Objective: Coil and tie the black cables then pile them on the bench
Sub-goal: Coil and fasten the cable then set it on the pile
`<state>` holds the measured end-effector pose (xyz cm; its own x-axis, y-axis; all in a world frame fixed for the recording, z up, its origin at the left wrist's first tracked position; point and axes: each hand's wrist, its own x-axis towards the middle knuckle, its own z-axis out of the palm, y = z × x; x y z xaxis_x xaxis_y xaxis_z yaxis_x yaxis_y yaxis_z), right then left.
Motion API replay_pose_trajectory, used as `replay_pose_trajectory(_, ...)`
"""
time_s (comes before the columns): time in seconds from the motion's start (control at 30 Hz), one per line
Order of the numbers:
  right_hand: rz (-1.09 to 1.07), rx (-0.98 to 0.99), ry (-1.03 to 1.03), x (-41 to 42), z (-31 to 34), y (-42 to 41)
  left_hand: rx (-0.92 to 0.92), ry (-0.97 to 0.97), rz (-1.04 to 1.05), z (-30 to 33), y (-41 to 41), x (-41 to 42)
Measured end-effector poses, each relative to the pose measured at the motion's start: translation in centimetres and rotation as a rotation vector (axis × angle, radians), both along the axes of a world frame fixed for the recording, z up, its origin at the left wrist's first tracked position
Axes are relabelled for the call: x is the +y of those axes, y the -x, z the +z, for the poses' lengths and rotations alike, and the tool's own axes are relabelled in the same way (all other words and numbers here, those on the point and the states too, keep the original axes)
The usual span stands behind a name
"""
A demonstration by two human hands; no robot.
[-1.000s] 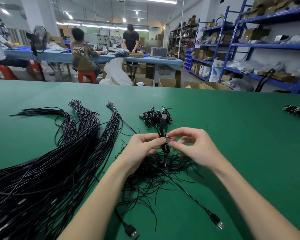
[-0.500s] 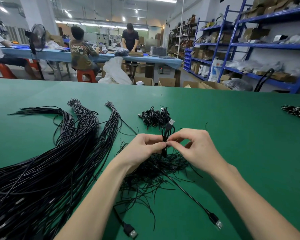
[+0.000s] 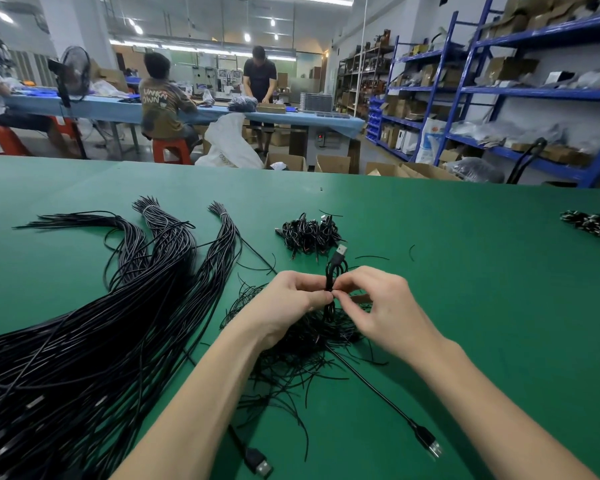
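A coiled black cable [image 3: 334, 271] stands upright between my hands, its USB plug [image 3: 341, 251] pointing up. My left hand [image 3: 291, 299] pinches the coil at its middle. My right hand [image 3: 378, 306] pinches the thin tie at the same spot from the right. Under my hands lies a heap of thin black ties [image 3: 309, 351]. Beyond it sits a small pile of tied coils [image 3: 309, 233] on the green bench [image 3: 465, 306]. A large bundle of long black cables [image 3: 84, 341] spreads across the left.
Two loose cables with USB plugs [image 3: 430, 445] [image 3: 257, 465] lie near the front edge. Another dark bundle [image 3: 593, 223] sits at the far right. Beyond the bench are people at a blue table [image 3: 201, 112], boxes and blue shelves [image 3: 499, 91].
The coil has turned so its USB plug now tilts up and to the right. My fingers have closed in tighter on the coil's middle. The camera has shifted slightly.
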<state>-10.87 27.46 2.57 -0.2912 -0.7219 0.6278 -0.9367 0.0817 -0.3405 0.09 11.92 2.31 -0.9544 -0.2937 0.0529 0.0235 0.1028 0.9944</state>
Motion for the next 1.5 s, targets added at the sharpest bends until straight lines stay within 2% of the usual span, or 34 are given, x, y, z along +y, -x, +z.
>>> replay_pose_trajectory(0.23, 0.145, -0.202, 0.025, 0.6, 1.2, 0.5, -0.066, -0.494, -0.120, 0.7, -0.6, -1.0)
replay_pose_trajectory(0.43, 0.161, -0.423, 0.034, 0.6, 2.4, 0.2, -0.081, -0.648, -0.130, 0.8, -1.1, -1.0)
replay_pose_trajectory(0.57, 0.207, -0.576, 0.000, 0.6, 2.7, -0.1, -0.077, -0.618, -0.150, 0.9, -1.4, -1.1)
replay_pose_trajectory(0.73, 0.204, -0.585, -0.104, 0.9, 3.7, -0.2, -0.081, -0.442, -0.160, 1.1, -1.4, -1.1)
replay_pose_trajectory(0.8, 0.186, -0.646, -0.148, 0.8, 3.7, -0.2, -0.062, -0.329, -0.158, 1.3, -1.5, -1.1)
replay_pose_trajectory(0.87, 0.185, -0.844, -0.161, 0.7, 3.3, -0.3, -0.040, -0.168, -0.134, 1.6, -1.6, -1.1)
replay_pose_trajectory(0.97, 0.136, -1.096, -0.136, 0.4, 2.6, -0.5, 0.017, 0.181, -0.045, 2.1, -1.8, -1.2)
replay_pose_trajectory(1.1, 0.052, -1.367, -0.080, 0.0, 2.1, 0.0, 0.219, 0.528, 0.091, 2.2, -1.2, -0.6)
replay_pose_trajectory(1.2, 0.058, -1.697, -0.113, 0.1, 1.7, 0.2, 0.331, 0.899, 0.056, 2.3, -0.8, -0.1)
replay_pose_trajectory(1.23, 0.060, -1.829, -0.102, 0.2, 1.4, 0.2, 0.343, 0.953, 0.040, 2.3, -0.7, -0.1)
replay_pose_trajectory(1.3, 0.086, -1.984, -0.024, 0.3, 1.0, 0.1, 0.343, 0.898, 0.059, 2.0, -0.7, -0.3)
replay_pose_trajectory(1.33, 0.102, -1.954, -0.004, 0.2, 0.8, 0.1, 0.326, 0.804, 0.095, 1.6, -0.6, -0.3)
replay_pose_trajectory(1.37, 0.093, -1.833, -0.016, 0.2, 0.7, 0.1, 0.289, 0.676, 0.130, 1.2, -0.6, -0.3)
replay_pose_trajectory(1.5, 0.018, -1.136, 0.008, -0.5, 1.3, -0.1, 0.146, 0.070, 0.142, -0.1, -0.7, -0.7)
